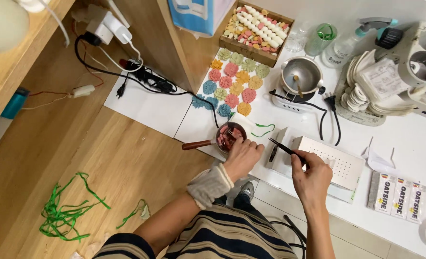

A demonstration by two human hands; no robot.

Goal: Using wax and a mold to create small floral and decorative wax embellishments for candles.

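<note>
1. Three small white cartons (398, 192) with dark blue lettering, flat in a row at right edge of white bench (414, 148).
2. Blue-and-white bag (198, 14) at top, against wooden shelf side.
3. White label on clear spray bottle (347, 45), top right.
4. Small pot (230, 136) with brown handle, at bench front edge, just below rows of coloured flower-shaped pieces (234, 81); holds pink and red chunks.
5. Left hand (243, 156) curled over pot rim, touching it; knitted cuff at wrist.
6. Right hand (310, 175) clenched on black tweezers (284, 147), tips pointing toward pot, above white perforated box (335, 160).
</note>
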